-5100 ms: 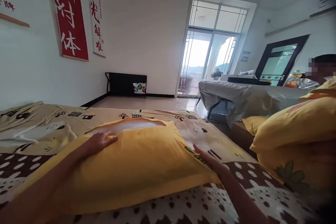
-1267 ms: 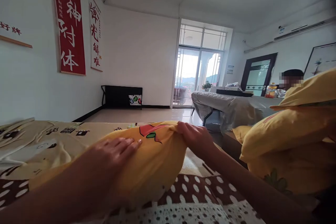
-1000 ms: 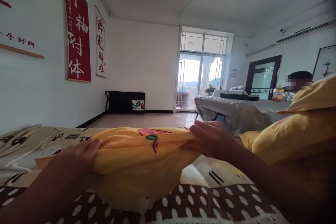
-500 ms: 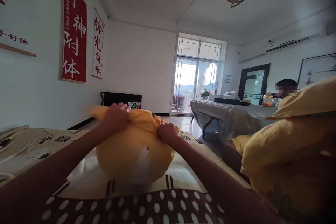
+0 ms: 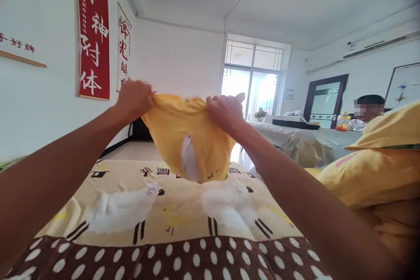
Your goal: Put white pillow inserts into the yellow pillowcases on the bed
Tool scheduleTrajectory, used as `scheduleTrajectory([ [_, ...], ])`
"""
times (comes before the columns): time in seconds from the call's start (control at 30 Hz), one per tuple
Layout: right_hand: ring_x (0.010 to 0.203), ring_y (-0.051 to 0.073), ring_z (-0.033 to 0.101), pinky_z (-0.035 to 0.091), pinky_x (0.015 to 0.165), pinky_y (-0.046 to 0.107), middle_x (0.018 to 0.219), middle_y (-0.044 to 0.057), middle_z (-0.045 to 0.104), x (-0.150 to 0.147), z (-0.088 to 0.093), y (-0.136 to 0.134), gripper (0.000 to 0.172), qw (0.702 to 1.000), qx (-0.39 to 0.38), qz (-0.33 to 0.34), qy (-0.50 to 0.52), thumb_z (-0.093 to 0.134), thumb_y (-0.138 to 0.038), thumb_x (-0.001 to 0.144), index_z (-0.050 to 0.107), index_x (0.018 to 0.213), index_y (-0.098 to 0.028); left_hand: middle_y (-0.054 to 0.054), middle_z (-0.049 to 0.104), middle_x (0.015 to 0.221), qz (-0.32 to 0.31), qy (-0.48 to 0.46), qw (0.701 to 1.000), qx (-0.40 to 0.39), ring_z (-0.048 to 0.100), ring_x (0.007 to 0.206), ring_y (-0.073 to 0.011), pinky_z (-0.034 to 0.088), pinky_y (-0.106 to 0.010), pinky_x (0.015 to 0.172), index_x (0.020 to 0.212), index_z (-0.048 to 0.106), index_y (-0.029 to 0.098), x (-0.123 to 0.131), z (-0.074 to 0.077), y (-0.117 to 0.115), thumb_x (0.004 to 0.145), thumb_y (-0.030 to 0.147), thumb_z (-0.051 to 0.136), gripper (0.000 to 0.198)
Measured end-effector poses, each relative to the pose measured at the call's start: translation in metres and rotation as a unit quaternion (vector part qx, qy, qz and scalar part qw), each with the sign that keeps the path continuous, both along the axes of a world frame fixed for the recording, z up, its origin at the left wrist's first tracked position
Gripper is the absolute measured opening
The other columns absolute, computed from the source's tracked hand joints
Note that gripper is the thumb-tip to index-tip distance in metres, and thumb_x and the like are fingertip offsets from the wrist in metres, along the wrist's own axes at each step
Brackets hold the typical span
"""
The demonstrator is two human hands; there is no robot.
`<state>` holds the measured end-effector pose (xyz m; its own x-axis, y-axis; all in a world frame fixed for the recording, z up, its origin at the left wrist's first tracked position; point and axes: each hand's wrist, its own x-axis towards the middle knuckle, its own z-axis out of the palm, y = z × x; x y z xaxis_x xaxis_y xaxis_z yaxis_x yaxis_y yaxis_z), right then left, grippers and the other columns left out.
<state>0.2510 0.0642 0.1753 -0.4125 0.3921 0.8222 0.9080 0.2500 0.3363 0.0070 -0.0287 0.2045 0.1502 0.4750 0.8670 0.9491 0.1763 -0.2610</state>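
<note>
A yellow pillow (image 5: 167,140) hangs in the air above the bed, gripped along its top edge by both hands. Through a slit in its yellow cover a white inner (image 5: 189,159) shows. My left hand (image 5: 136,98) is closed round the top left corner. On the other side my right hand (image 5: 226,111) is closed on the top right part, with a bit of the cloth poking out past it. Below lies a cream blanket (image 5: 183,216) with white sheep and a brown polka-dot border.
More yellow pillows (image 5: 370,179) are stacked at the right, close to my right forearm. A plastic-covered table (image 5: 275,133) stands behind them, carrying a black tray (image 5: 295,124) and an orange bottle (image 5: 343,121). A person (image 5: 370,107) is beyond it. Wall scrolls (image 5: 93,35) hang left.
Both hands have raised the pillow off the blanket, up and away from me. It now hangs from its top edge, and the sheep print beneath has come into view.
</note>
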Motion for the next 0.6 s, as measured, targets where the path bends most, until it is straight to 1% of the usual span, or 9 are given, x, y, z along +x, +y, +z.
scheduleTrajectory([
  [0.1, 0.076, 0.021, 0.058, 0.031, 0.061, 0.03, 0.081, 0.01, 0.065, 0.009, -0.024, 0.028, 0.028, 0.996, -0.058, -0.028, -0.056, 0.036, -0.005, 0.081, 0.061, 0.09, -0.016, -0.007, 0.058, 0.083, 0.053, -0.048, 0.997, 0.031, 0.055, 0.083, -0.0177, 0.04, -0.031, 0.07, 0.086, 0.057, 0.003, -0.021, -0.005, 0.003, 0.085, 0.013, 0.03, 0.029],
  [0.17, 0.074, 0.02, 0.058, 0.029, 0.059, 0.029, 0.082, 0.01, 0.065, 0.012, -0.033, 0.041, 0.023, 0.994, -0.098, -0.042, -0.018, 0.04, -0.009, 0.082, 0.06, 0.091, -0.016, -0.007, 0.058, 0.089, 0.018, -0.046, 0.999, 0.02, 0.055, 0.086, -0.0189, 0.042, -0.031, 0.072, 0.096, 0.055, 0.004, -0.023, -0.002, -0.001, 0.085, 0.02, 0.037, 0.027],
  [0.2, 0.073, 0.02, 0.058, 0.029, 0.059, 0.028, 0.084, 0.009, 0.066, 0.011, -0.036, 0.045, 0.021, 0.993, -0.114, -0.037, -0.002, 0.041, -0.013, 0.083, 0.06, 0.092, -0.017, -0.008, 0.058, 0.095, -0.026, -0.03, 0.999, -0.016, 0.055, 0.091, -0.0201, 0.044, -0.032, 0.076, 0.105, 0.053, 0.005, -0.019, -0.002, -0.001, 0.082, 0.023, 0.043, 0.03],
  [0.27, 0.077, 0.02, 0.059, 0.029, 0.06, 0.028, 0.088, 0.009, 0.066, 0.001, -0.041, 0.048, 0.02, 0.994, -0.113, -0.01, 0.008, 0.042, -0.018, 0.084, 0.059, 0.094, -0.017, -0.012, 0.052, 0.122, -0.106, 0.023, 0.986, -0.127, 0.049, 0.112, -0.025, 0.042, -0.041, 0.09, 0.129, 0.038, 0.013, -0.006, -0.012, 0.005, 0.078, 0.028, 0.053, 0.056],
  [0.33, 0.081, 0.022, 0.058, 0.03, 0.063, 0.029, 0.088, 0.01, 0.065, -0.011, -0.041, 0.044, 0.021, 0.997, -0.069, 0.014, 0.008, 0.04, -0.019, 0.086, 0.058, 0.095, -0.015, -0.013, 0.039, 0.14, -0.121, 0.064, 0.965, -0.223, 0.037, 0.127, -0.0302, 0.034, -0.054, 0.098, 0.141, 0.02, 0.022, 0.007, -0.034, 0.019, 0.072, 0.028, 0.059, 0.08],
  [0.37, 0.082, 0.022, 0.058, 0.03, 0.064, 0.029, 0.088, 0.011, 0.065, -0.015, -0.04, 0.04, 0.022, 0.999, -0.044, 0.017, 0.015, 0.038, -0.019, 0.087, 0.058, 0.095, -0.014, -0.013, 0.041, 0.139, -0.103, 0.073, 0.96, -0.25, 0.039, 0.126, -0.0312, 0.032, -0.057, 0.097, 0.143, 0.017, 0.024, 0.009, -0.046, 0.027, 0.072, 0.026, 0.057, 0.081],
  [0.47, 0.083, 0.023, 0.056, 0.031, 0.065, 0.03, 0.086, 0.014, 0.064, -0.01, -0.041, 0.031, 0.025, 1.0, -0.006, -0.002, 0.03, 0.032, -0.015, 0.089, 0.057, 0.095, -0.012, -0.008, 0.063, 0.105, -0.045, 0.05, 0.966, -0.248, 0.06, 0.097, -0.0241, 0.043, -0.041, 0.082, 0.125, 0.044, 0.015, -0.001, -0.081, 0.048, 0.077, 0.022, 0.046, 0.049],
  [0.53, 0.087, 0.024, 0.056, 0.033, 0.067, 0.032, 0.087, 0.015, 0.064, 0.0, -0.047, 0.027, 0.026, 1.0, -0.013, -0.016, 0.003, 0.032, -0.013, 0.089, 0.057, 0.095, -0.012, -0.008, 0.063, 0.091, -0.026, 0.028, 0.976, -0.213, 0.061, 0.085, -0.0211, 0.043, -0.032, 0.071, 0.103, 0.055, 0.01, -0.013, -0.096, 0.056, 0.082, 0.025, 0.038, 0.031],
  [0.6, 0.091, 0.025, 0.056, 0.036, 0.07, 0.033, 0.091, 0.015, 0.064, 0.008, -0.06, 0.025, 0.023, 0.997, -0.065, -0.026, -0.013, 0.038, -0.013, 0.086, 0.057, 0.099, -0.012, -0.009, 0.063, 0.088, -0.032, 0.018, 0.983, -0.18, 0.061, 0.084, -0.0206, 0.041, -0.028, 0.066, 0.091, 0.056, 0.01, -0.021, -0.104, 0.059, 0.083, 0.03, 0.039, 0.028],
])
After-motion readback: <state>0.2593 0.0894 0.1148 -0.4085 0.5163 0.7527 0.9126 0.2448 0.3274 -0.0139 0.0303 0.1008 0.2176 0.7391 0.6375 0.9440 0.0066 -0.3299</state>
